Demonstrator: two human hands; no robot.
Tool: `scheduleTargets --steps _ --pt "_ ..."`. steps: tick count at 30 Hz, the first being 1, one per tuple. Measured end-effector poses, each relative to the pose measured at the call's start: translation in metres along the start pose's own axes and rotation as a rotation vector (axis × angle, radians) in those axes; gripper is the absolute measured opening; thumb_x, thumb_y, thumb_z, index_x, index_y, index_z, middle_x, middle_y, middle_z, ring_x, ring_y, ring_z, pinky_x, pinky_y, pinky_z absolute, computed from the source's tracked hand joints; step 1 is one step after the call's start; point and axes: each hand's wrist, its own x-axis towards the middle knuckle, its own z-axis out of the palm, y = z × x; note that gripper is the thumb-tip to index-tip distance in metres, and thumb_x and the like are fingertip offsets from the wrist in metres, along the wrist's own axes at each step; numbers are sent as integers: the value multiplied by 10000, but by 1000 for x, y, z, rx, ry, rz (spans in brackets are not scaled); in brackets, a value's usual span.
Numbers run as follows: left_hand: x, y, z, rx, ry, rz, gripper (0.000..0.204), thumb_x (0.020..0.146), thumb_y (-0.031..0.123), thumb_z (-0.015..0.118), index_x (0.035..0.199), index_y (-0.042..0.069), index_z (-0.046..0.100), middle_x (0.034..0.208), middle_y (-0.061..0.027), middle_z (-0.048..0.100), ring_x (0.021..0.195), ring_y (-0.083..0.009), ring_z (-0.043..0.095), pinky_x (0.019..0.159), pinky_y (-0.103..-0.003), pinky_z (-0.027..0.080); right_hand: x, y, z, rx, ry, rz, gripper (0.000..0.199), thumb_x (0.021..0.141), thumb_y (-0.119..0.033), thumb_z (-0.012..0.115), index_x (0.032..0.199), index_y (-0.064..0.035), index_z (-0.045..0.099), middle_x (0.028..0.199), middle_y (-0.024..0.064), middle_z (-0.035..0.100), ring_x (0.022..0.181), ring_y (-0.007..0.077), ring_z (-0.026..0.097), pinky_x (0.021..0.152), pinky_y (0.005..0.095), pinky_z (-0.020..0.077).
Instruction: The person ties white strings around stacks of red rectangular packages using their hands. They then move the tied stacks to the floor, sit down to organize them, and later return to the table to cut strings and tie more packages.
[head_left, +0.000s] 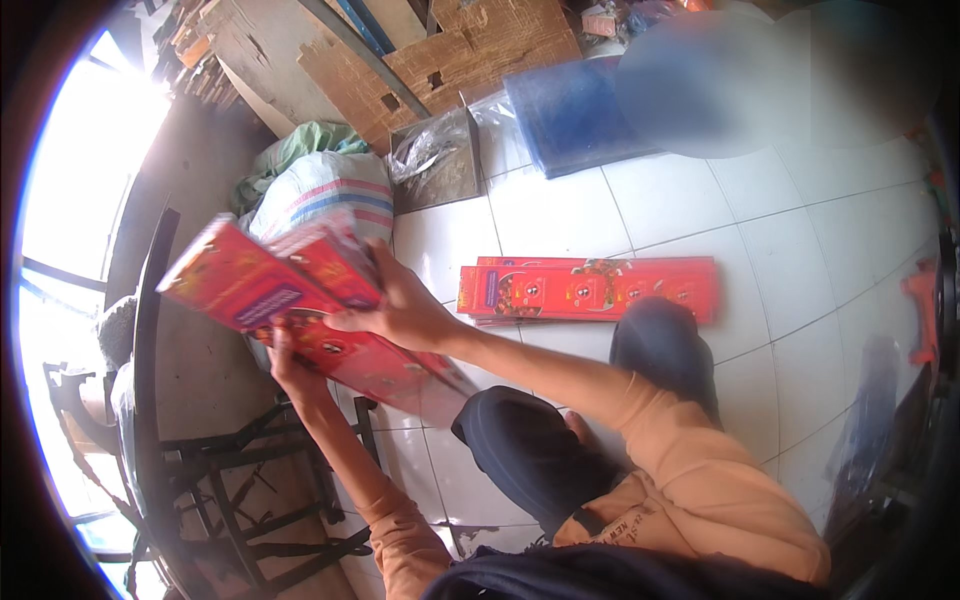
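Tilted up at the left is a bundle of long, red printed cardboard strips (372, 365), with food pictures and a purple label. My left hand (287, 362) is closed round its lower edge. My right hand (405, 308) grips the same bundle from the right, its thumb across the front and its fingers near a second, offset red piece (335, 262). Motion blurs the bundle's ends, so I cannot tell how many strips it has. On the floor beyond my right knee lies a flat stack of matching red strips (590, 289), slightly uneven at its edges.
Behind the bundle stands a stuffed white woven sack (320, 190) with coloured stripes. A box with clear plastic (437, 160) and a blue flat sheet (570, 115) lie at the back. A black metal frame (240, 510) stands left. My knees (525, 450) rise above white floor tiles.
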Motion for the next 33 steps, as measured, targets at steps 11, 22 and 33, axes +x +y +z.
scheduleTargets --steps 11,22,33 --pt "-26 21 131 -408 347 121 454 876 386 481 1217 86 459 1173 -93 521 1070 -246 524 880 -457 458 122 -91 -2 -680 -598 382 436 661 -298 747 914 44 653 831 160 655 596 223 624 531 337 494" --pt "-98 -219 152 -326 422 -754 773 754 580 544 1311 92 323 1317 -120 377 1248 -344 314 956 -559 335 53 178 -191 -1017 -739 615 736 648 -626 630 906 63 635 813 221 645 764 305 645 686 339 513" --pt "-141 -291 145 -460 91 -1349 961 709 623 565 1374 74 140 1374 -216 184 1271 -402 229 952 -659 232 -13 228 -250 -999 -721 596 1117 673 -713 532 1393 5 70 1372 266 273 1226 406 353 1016 445 307"
